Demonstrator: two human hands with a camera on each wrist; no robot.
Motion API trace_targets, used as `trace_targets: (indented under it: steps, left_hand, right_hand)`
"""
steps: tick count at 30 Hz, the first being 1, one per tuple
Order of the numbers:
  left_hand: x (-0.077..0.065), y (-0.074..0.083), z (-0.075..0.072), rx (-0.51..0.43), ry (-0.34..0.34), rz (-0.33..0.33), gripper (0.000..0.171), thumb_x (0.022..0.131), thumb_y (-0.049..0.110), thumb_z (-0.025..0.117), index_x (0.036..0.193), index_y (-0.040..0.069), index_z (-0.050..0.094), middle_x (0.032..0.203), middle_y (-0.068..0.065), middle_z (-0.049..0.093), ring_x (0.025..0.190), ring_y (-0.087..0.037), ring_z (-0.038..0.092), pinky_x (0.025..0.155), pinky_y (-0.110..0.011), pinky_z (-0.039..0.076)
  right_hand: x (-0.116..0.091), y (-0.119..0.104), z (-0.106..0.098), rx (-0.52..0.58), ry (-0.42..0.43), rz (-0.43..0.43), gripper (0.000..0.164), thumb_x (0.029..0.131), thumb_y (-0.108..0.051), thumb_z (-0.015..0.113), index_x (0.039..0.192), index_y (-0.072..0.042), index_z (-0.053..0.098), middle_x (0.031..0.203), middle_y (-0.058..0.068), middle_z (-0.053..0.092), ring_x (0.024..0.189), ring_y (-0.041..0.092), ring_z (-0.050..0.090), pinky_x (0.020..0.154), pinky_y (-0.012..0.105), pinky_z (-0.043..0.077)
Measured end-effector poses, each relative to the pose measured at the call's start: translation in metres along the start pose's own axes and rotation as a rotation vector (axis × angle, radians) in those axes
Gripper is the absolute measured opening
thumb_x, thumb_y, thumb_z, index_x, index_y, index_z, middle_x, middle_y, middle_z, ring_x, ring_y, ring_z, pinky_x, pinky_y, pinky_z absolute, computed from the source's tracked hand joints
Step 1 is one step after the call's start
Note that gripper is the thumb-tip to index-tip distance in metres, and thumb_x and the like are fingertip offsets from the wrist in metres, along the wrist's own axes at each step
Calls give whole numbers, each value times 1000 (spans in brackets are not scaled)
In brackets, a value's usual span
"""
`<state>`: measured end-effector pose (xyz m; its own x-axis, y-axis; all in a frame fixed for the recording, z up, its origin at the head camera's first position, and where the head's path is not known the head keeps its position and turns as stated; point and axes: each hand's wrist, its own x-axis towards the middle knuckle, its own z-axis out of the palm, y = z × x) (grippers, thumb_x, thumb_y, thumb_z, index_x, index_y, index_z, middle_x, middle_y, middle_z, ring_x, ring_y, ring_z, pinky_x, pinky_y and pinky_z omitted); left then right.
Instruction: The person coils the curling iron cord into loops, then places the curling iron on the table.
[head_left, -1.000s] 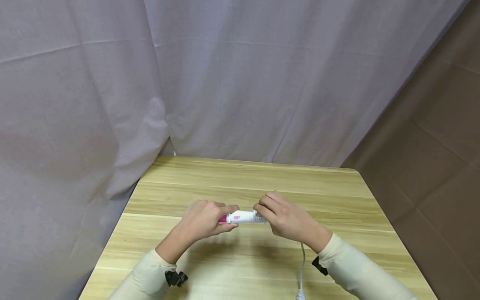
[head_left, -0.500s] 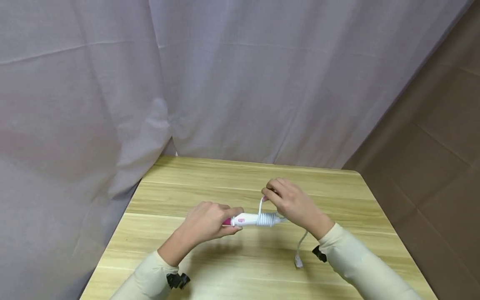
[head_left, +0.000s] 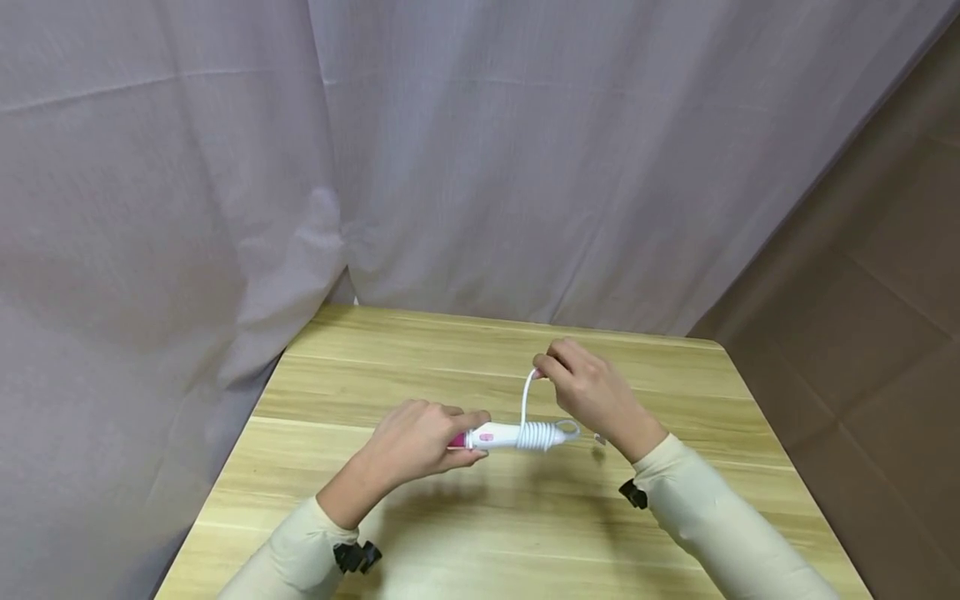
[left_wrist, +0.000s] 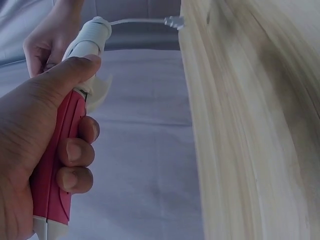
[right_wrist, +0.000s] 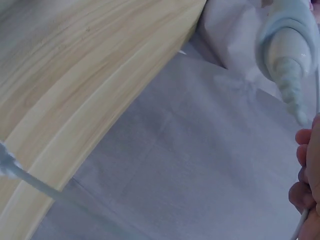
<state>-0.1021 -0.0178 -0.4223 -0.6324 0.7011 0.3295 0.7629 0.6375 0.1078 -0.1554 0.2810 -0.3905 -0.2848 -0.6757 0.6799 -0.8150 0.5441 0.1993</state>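
Note:
My left hand (head_left: 416,437) grips a hair straightener (head_left: 495,435) by its pink-red part, thumb along the top. The pink-red body (left_wrist: 56,155) shows larger in the left wrist view, with several fingers curled round it. The straightener's white handle points right, above the table, with several turns of white cord (head_left: 537,436) wound round its end. Above and right of the handle, my right hand (head_left: 592,392) pinches the cord, which runs up taut from the coils. A small loop of cord sticks out at the handle's tip. The plug (left_wrist: 175,22) dangles on the free end, mostly behind my right hand in the head view.
Both hands work over a light wood-grain table (head_left: 465,533). Grey curtains (head_left: 480,167) hang behind it and on the left, and a brown cloth (head_left: 847,358) hangs on the right. Dark wrist mounts (head_left: 356,557) sit at both sleeves.
My right hand has moved from the coils up and away, drawing a length of cord upward from the handle. The hanging plug has risen. My left hand keeps its grip, shifted slightly right.

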Motion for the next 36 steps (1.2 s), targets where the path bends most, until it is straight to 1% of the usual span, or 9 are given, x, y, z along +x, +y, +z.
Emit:
trace_targets:
  steps: [5,9,13,17,19,23,27,33,36]
  left_hand:
    - [1,2,-2,-6,16,16,38,98,54,80,127,30,76,77,15,65,54,1,42,45,-19,30]
    - [-1,5,-4,16,52,44,38,97,55,81,126,31,75,75,16,62,53,1,40,44,-19,28]
    - [-4,7,-5,56,90,66,40,96,57,81,127,33,76,73,17,60,52,1,37,43,-19,26]
    - [-8,9,-5,78,120,77,40,96,58,81,128,34,76,73,18,59,52,2,36,44,-19,26]
    - [-9,10,-5,81,132,80,40,96,58,81,128,35,76,73,18,59,52,3,35,44,-18,25]
    - [-10,11,-7,92,150,87,40,95,59,81,127,35,76,72,19,59,51,3,33,44,-18,24]
    - [-10,11,-12,102,165,94,40,95,58,82,126,34,77,74,18,62,51,3,35,44,-17,26]
    - [-8,9,-17,134,167,100,42,95,59,81,127,32,77,74,17,63,50,2,35,44,-18,25]
    - [-8,7,-18,139,168,94,42,95,59,81,127,32,77,74,16,63,51,2,34,44,-18,25]
  right_hand:
    - [0,-2,-2,1,26,10,34,119,-13,44,102,-1,72,88,7,61,74,19,59,53,28,51]
    - [-3,-2,-1,0,11,27,36,119,-19,45,101,-2,71,86,7,60,72,18,57,52,30,51]
    - [-10,0,3,-4,-36,65,45,119,-31,45,95,-4,71,83,4,57,68,16,53,51,31,50]
    - [-23,4,8,-18,-116,116,58,117,-45,41,86,-7,71,79,2,58,63,14,51,49,31,47]
    - [-31,4,11,-7,-157,133,59,115,-50,42,85,-9,71,79,0,58,64,13,52,50,31,49]
    - [-44,-1,19,75,-212,129,36,115,-37,57,94,-11,71,86,-3,58,74,12,53,61,30,54]
    - [-55,-10,28,110,-211,91,11,105,-20,73,98,-13,69,87,-5,55,76,10,48,60,25,48]
    - [-63,-28,36,23,-197,46,10,93,-21,77,91,-19,68,85,-7,59,73,10,50,57,25,47]
    - [-67,-38,38,31,-197,96,28,75,-5,84,88,-19,64,81,-7,58,70,9,49,55,23,47]
